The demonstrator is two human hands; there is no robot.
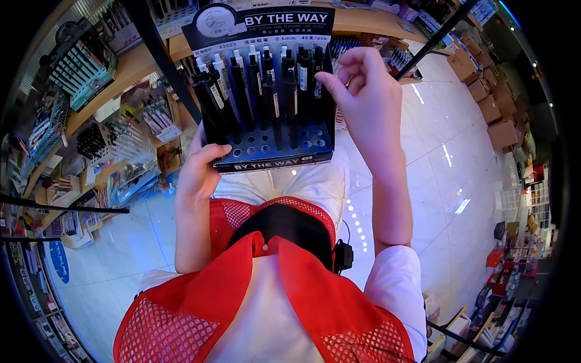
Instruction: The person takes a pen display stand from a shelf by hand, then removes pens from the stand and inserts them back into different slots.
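My left hand (201, 168) grips the lower left corner of a black cardboard display box (311, 158) marked "BY THE WAY", its thumb over the front edge. The box holds mechanical pencils (255, 85) upright in rows, mostly black, with some white ones behind. Several holes in the front rows have no pencil in them. Beside the box's right side is my right hand (372, 100), fingers curled but apart from the thumb. That thumb's tip is close to the rightmost black pencils; whether it touches one I cannot tell. No pencil shows within this hand.
Shelves (124, 60) with pen displays and packets run along the left and behind the box. Dark metal poles (158, 54) cross the view. Cardboard cartons (499, 109) are stacked at the far right on the white tiled floor (439, 169). More goods stand at lower right.
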